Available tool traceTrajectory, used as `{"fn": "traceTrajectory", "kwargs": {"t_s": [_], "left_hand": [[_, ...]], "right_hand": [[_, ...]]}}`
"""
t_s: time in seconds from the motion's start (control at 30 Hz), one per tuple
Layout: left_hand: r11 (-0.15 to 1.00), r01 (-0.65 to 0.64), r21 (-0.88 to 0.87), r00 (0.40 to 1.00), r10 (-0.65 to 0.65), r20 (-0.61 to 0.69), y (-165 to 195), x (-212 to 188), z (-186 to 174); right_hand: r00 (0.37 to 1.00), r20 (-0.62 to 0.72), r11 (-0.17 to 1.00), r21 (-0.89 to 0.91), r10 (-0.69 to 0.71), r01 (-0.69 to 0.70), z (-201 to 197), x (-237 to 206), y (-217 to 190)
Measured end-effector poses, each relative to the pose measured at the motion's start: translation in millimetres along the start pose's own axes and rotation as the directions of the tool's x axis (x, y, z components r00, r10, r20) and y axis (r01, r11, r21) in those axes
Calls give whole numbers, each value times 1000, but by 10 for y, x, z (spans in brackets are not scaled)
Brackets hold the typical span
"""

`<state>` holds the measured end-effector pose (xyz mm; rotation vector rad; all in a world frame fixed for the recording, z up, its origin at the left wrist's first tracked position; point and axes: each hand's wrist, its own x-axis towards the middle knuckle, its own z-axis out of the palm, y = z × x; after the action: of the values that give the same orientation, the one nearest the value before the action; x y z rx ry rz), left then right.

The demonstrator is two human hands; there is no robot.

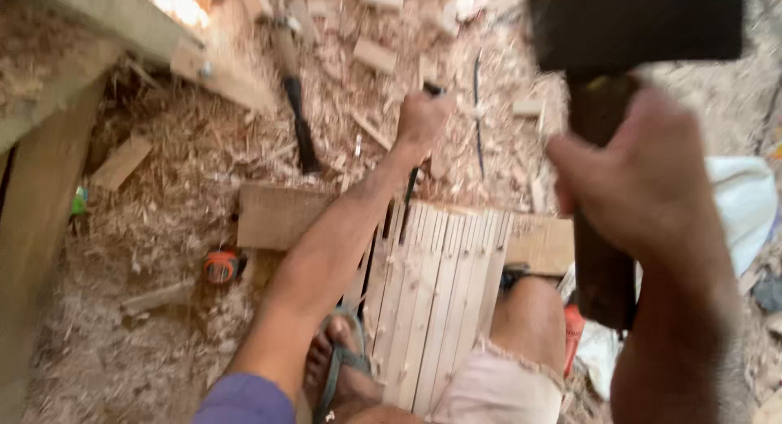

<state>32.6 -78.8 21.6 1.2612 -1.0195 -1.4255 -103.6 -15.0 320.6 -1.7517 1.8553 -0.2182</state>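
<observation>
the left hand (423, 118) is clenched round a chisel (411, 188), its dark blade set on the far edge of the grooved wooden panel (436, 302) lying under the sandalled foot (342, 367). the right hand (631, 188) grips a dark wooden mallet (619, 33), raised and blurred: judged mid-strike. a clean blow calls for a steady chisel. shavings, offcuts (375, 56), another tool (301, 131) and a tape measure (221, 267) lie around; nothing blocks the swing.
</observation>
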Motion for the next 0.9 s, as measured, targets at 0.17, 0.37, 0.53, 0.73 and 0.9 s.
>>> {"fn": "traceTrajectory", "kwargs": {"t_s": [0.17,0.37,0.53,0.73,0.9], "left_hand": [[998,-57,8,989,55,140,-71,-433,46],[985,-135,110,991,134,21,-176,-252,-45],[986,141,93,989,-136,-67,-13,160,-19],[998,51,43,997,-54,60,-18,-367,70],[923,299,243,952,-305,-14,-132,75,-24]], "right_hand": [[992,-35,975,186,-118,123,297,425,-290],[900,380,977,-78,214,-200,483,448,353],[991,-72,937,324,-110,128,53,599,-76],[859,491,984,16,148,-179,667,687,-45],[928,356,989,59,108,-138,449,677,153]]}}
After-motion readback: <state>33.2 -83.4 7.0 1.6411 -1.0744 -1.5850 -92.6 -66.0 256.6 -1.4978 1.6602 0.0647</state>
